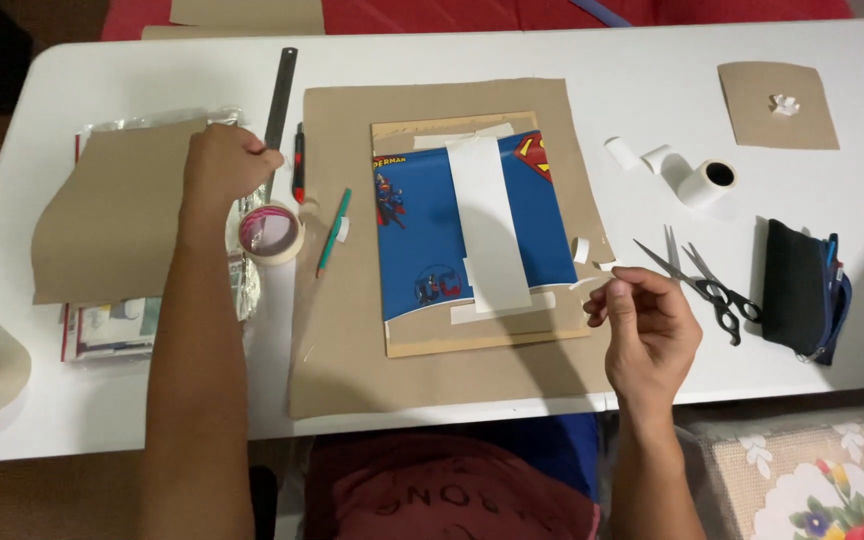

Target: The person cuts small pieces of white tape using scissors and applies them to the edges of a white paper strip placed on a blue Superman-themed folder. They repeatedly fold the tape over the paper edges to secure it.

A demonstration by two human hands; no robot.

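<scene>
Head view shows the left hand (224,165) clenched by the tape roll (270,232) at centre-left, the right hand (649,325) pinching a small tape piece (607,266), while the blue-wrapped book (472,225) at centre looks partly taped on the tabletop (652,70).

We see the tape roll (271,232) left of the cardboard sheet (352,330); scissors (700,285) right of it; the pouch (802,290) farther right.

Two bare forearms, no sleeves, rings or watch, dark red printed shirt, blue garment at the lap
</scene>
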